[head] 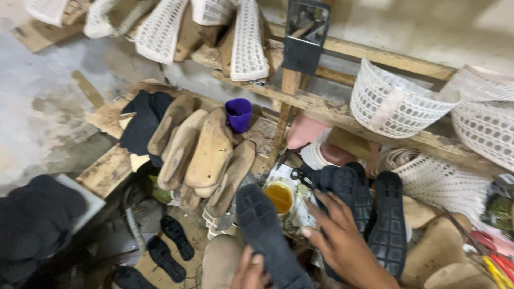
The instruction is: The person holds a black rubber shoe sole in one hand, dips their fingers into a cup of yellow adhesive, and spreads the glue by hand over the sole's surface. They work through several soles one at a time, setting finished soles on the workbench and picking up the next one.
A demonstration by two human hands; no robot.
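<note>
Your left hand [250, 270] grips the black sole [267, 235] tread-up near the glue bowl [279, 196]; right hand [342, 241], fingers spread, reaches the stacked soles [369, 208].

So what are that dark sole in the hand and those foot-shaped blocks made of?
The sole, held by the left hand, looks like matte black rubber, going by its moulded studs. The foot-shaped blocks look like bare, unvarnished wood: pale tan and worn. The right hand rests on more dark soles.
</note>
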